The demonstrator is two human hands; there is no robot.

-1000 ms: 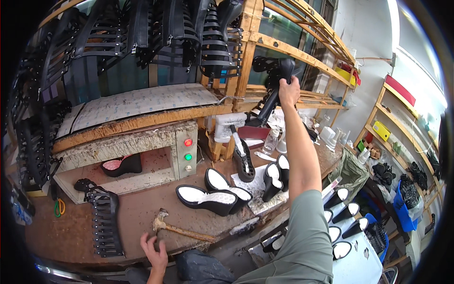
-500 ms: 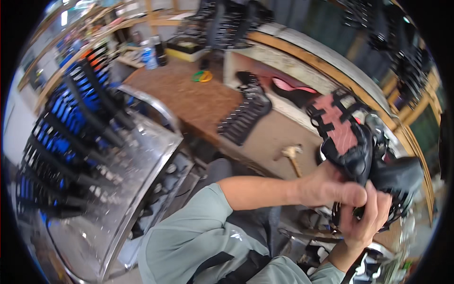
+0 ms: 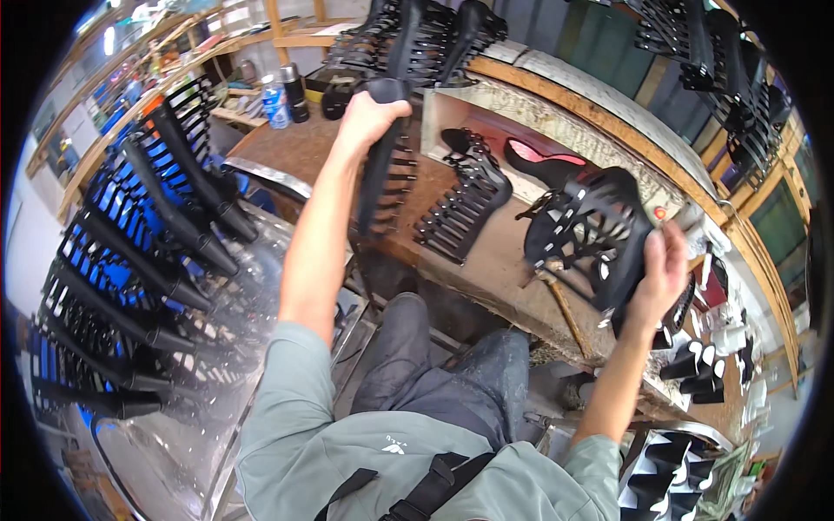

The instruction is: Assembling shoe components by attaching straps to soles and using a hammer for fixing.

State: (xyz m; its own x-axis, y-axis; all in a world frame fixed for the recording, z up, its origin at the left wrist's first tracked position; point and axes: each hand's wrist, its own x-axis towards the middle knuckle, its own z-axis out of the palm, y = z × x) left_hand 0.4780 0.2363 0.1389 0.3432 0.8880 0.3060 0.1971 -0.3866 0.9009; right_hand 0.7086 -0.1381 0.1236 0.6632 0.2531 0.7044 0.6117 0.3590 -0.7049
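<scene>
My left hand (image 3: 372, 120) is raised over the bench, closed round the top of a black strappy boot (image 3: 380, 187), which hangs down blurred with its side straps to the right. At the right, my right hand (image 3: 662, 265) grips the edge of another black strappy boot (image 3: 599, 230) with an open lattice of straps and small metal bits. Between them a third strappy boot piece (image 3: 467, 204) lies flat on the bench. A hammer (image 3: 569, 317) with a wooden handle lies below the lattice one, its head partly covered.
A metal-topped stand (image 3: 187, 408) at the left carries several black strappy boots (image 3: 148, 260). A black shoe piece with a pink lining (image 3: 543, 158) sits in the bench recess. More boots (image 3: 408, 43) stand on the shelf behind. A blue bottle (image 3: 274, 104) and a dark flask (image 3: 294, 91) stand far left.
My hands were together at the right over black boot parts with a pink surface showing. They have parted: the left has swung far left with a boot, the right has moved up slightly.
</scene>
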